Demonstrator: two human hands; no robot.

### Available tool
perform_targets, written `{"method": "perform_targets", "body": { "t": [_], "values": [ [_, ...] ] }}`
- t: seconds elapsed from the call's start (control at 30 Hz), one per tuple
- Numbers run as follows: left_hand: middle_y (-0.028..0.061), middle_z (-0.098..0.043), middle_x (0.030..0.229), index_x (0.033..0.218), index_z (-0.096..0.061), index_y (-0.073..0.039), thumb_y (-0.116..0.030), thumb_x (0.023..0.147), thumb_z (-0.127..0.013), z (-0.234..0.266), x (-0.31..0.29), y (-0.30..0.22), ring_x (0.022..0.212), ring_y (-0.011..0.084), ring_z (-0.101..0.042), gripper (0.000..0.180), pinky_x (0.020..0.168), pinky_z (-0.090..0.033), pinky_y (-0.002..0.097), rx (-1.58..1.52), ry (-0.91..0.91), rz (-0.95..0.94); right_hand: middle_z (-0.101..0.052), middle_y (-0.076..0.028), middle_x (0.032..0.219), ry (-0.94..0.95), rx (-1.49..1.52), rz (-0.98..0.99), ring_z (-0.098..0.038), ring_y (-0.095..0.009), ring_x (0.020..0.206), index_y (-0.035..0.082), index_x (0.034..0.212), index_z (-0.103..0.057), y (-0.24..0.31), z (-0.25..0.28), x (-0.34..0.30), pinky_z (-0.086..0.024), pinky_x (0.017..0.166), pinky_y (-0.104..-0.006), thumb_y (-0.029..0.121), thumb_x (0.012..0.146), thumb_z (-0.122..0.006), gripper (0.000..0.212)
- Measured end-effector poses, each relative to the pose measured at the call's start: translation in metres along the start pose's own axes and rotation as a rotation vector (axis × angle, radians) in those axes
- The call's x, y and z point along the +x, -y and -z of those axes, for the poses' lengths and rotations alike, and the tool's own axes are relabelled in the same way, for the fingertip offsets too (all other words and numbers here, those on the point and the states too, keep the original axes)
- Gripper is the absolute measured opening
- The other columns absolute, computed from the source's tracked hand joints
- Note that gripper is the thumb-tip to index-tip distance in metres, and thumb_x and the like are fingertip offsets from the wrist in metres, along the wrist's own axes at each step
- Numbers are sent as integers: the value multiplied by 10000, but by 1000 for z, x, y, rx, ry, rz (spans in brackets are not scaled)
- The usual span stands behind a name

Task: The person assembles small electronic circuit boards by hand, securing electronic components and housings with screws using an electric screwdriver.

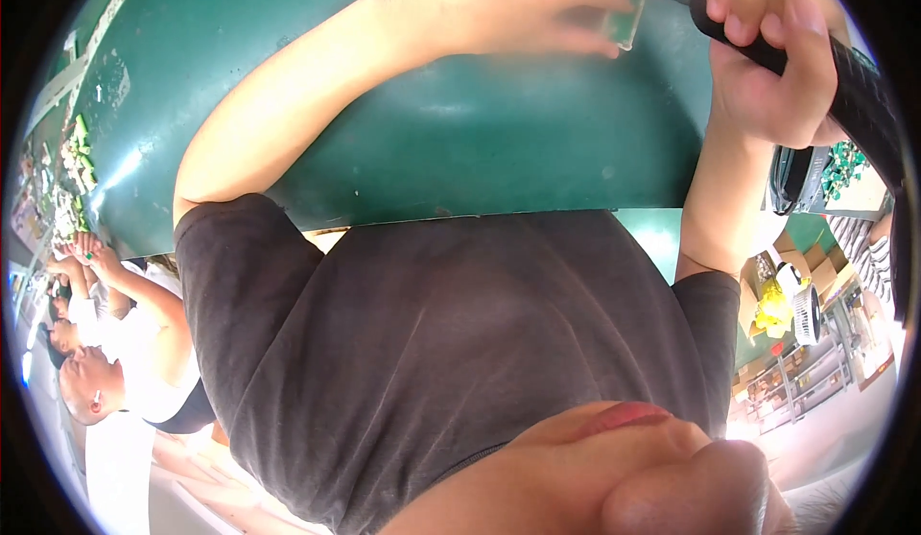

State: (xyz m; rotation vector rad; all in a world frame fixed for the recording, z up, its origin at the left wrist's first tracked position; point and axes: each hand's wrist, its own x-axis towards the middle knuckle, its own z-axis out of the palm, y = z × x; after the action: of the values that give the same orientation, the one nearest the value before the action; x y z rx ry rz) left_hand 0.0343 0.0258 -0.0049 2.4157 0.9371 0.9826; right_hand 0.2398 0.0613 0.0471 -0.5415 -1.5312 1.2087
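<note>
My left hand reaches to the top of the picture, slightly smeared by motion. Its fingers close on a small clear casing with a pale round part on top and green showing through. From the right, my right hand wraps around the black handle of a tool. A thin dark shaft runs from that handle toward the casing; whether its tip touches cannot be made out. Both hands are above the green tabletop. The upper edge of the picture cuts off part of the casing.
Several green and white pieces lie at the table's left end, beside another person's hands. Small green parts lie in a heap at the right, near a dark looped thing. Beyond are a yellow bundle and a fan.
</note>
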Motion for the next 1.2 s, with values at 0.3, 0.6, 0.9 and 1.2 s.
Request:
{"method": "perform_targets", "body": {
  "t": [0.3, 0.6, 0.9, 1.2],
  "values": [
    [284, -520, 1425, 937, -725, 24, -207, 794, -822, -4, 4, -1, 1328, 412, -533, 289, 1116, -456, 435, -3, -8, -10, -501, -7, 763, -14, -93, -6, -498, -113, 583, 133, 1483, -320, -3, -2, -16, -477, 588, -274, 49, 1018, -554, 528],
    [275, -530, 1412, 940, -727, 23, -213, 800, -817, 22, 22, -32, 1315, 407, -539, 288, 1112, -454, 440, 13, 293, 320, -488, -21, 760, 2, -95, -9, -477, -125, 577, 161, 1500, -291, -7, 2, -21, -473, 590, -285, 59, 1026, -540, 545],
    [256, -552, 1390, 954, -731, 20, -212, 799, -815, 31, 22, -27, 1303, 397, -544, 291, 1108, -449, 438, 578, 478, 0, -503, -22, 754, 14, -111, -7, -479, -114, 568, 128, 1467, -313, -7, -6, -19, -465, 577, -263, 35, 1003, -575, 541],
    [236, -574, 1349, 958, -716, 2, -176, 753, -844, 9, 7, -4, 1256, 401, -571, 299, 1081, -474, 440, 384, 266, 32, -473, -66, 671, 232, 123, 136, -460, -200, 596, 33, 949, -580, -47, 16, 12, -434, 594, -427, 19, 931, -480, 102]
  ]
}}
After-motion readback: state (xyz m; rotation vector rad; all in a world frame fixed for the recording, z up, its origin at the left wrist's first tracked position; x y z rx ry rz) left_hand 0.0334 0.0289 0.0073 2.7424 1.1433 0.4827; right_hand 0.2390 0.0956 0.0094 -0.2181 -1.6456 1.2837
